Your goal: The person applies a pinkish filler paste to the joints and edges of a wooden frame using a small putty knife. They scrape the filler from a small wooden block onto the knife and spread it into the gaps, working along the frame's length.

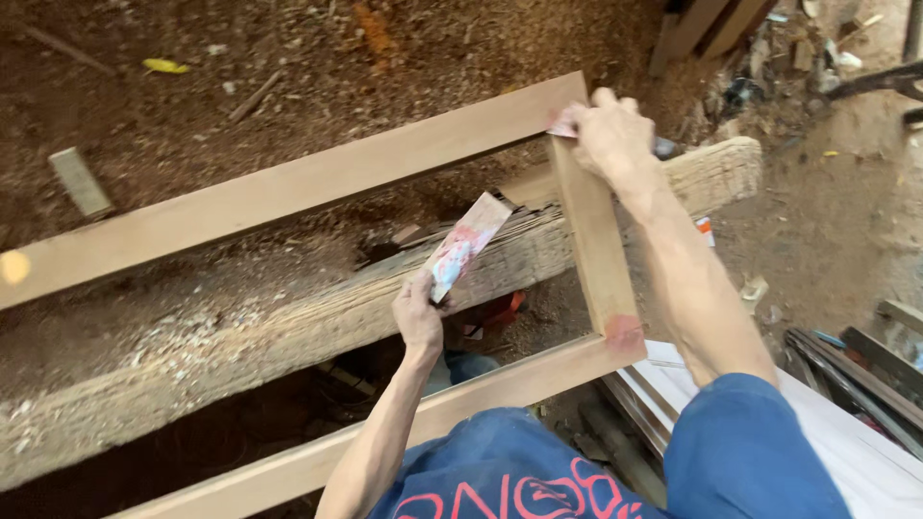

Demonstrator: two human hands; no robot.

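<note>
Our left hand (419, 317) has its fingers curled tight around the bottom edge of a flat card (467, 244) smeared with pink and bluish paste, holding it up inside the opening of the wooden frame (594, 240). Our right hand (612, 135) is closed on a small scraper (561, 126), pressing it against the frame's far corner joint, where the long top rail meets the short end rail. The frame rests across a rough old beam (317, 322) over a floor of sawdust (192, 115). The near corner (623, 332) already wears a pink patch, so we judge that joint filled. The far corner is in hand now, and the frame's other end runs out of view, so we cannot tell how those joints stand.
</note>
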